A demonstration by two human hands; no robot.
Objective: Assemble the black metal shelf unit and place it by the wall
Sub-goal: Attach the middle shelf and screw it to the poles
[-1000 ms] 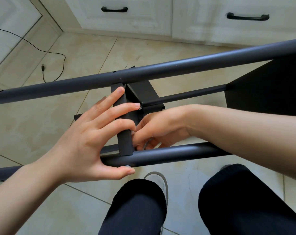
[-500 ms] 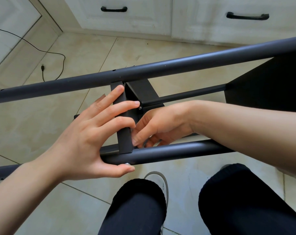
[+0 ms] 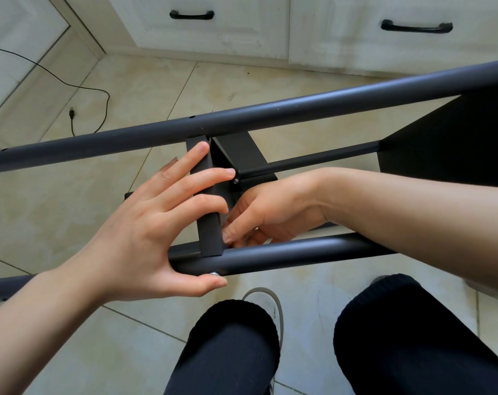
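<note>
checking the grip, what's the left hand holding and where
The left hand grips the shelf edge, fingers over it, thumb under the near tube.

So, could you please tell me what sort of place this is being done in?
Probably a room at home, perhaps a kitchen: pale cabinet fronts with black handles, a tiled floor, and a loose cable lying on it.
</note>
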